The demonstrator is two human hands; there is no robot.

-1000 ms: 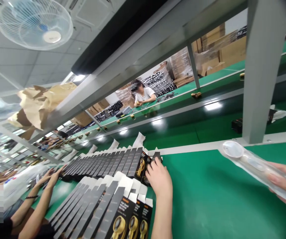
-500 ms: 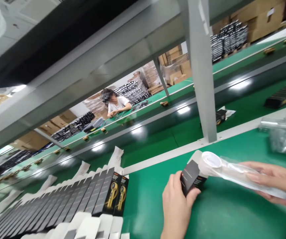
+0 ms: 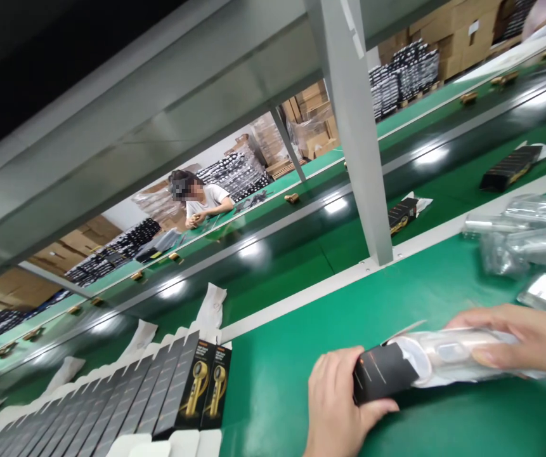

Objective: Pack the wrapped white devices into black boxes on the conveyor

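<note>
My left hand (image 3: 337, 397) is wrapped round a small black box (image 3: 382, 374), held tilted above the green table. The box's end flap stands open toward the right. In my right hand (image 3: 515, 343) is a plastic-wrapped device (image 3: 456, 352) with a round head and a handle. Its round head is at the box's mouth, partly inside; how deep it goes is hidden by the box wall. To the left of my hands stands a row of black boxes (image 3: 153, 387) with open white flaps, their fronts printed with a gold device.
Clear plastic packages (image 3: 524, 235) lie at the right on the green table (image 3: 273, 393). A grey post (image 3: 356, 139) rises at the table's far edge. Beyond it, a conveyor (image 3: 263, 254) carries black boxes, white wrapped pieces and gold parts. Across it sits a person (image 3: 206, 197).
The wrapped device has moved left and its head has come into the box's mouth. My left hand has turned the box toward the right. The view has shifted slightly.
</note>
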